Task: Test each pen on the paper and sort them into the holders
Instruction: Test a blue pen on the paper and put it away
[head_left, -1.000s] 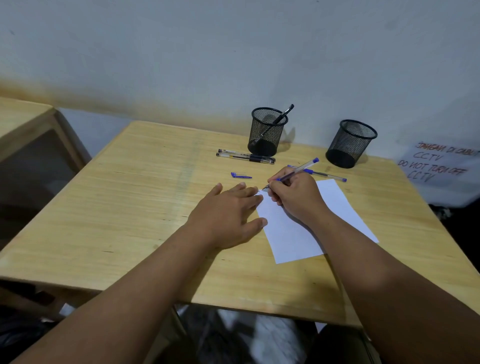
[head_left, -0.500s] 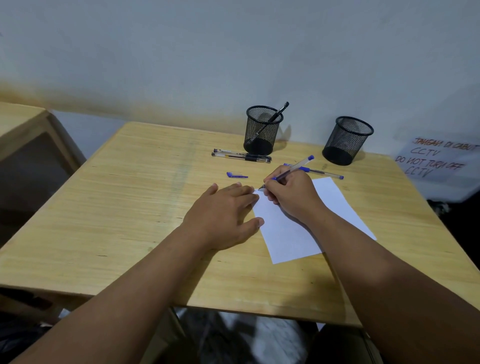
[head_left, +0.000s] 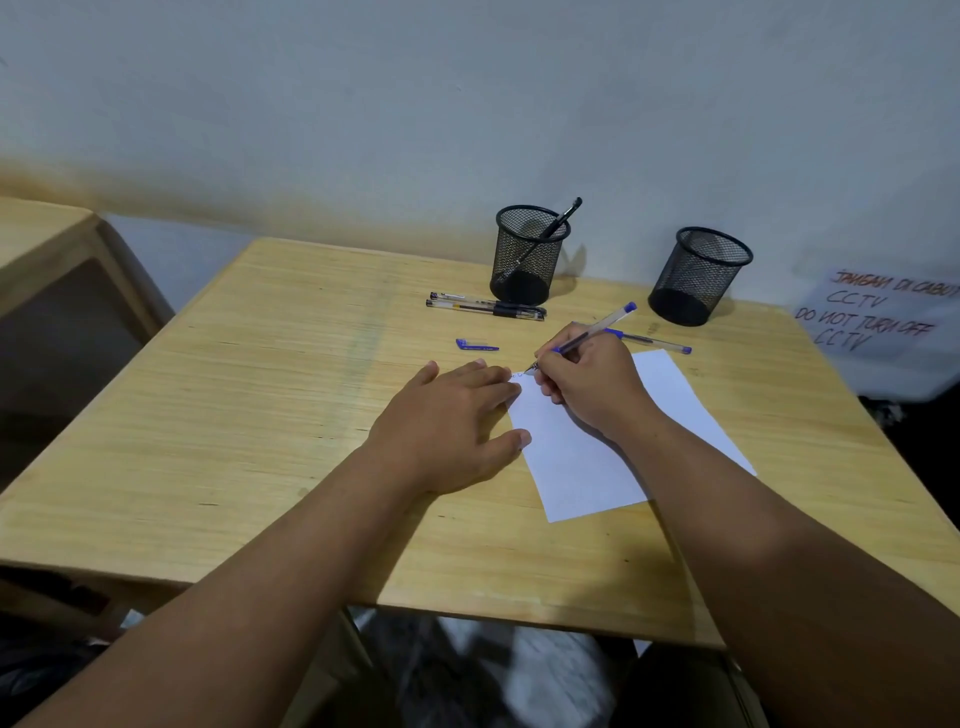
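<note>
wall sign (head_left: 878, 317), "DO NOT TURN OFF CCTV"

Plain office room, wooden desk (head_left: 291, 395), mesh pen holders (head_left: 529, 254), wall notice (head_left: 878, 317) (about CCTV)

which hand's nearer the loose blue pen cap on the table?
Left. The left hand lies flat at the paper edge, its fingertips just short of the blue cap. The right hand grips a blue pen further to the cap's right.
</note>
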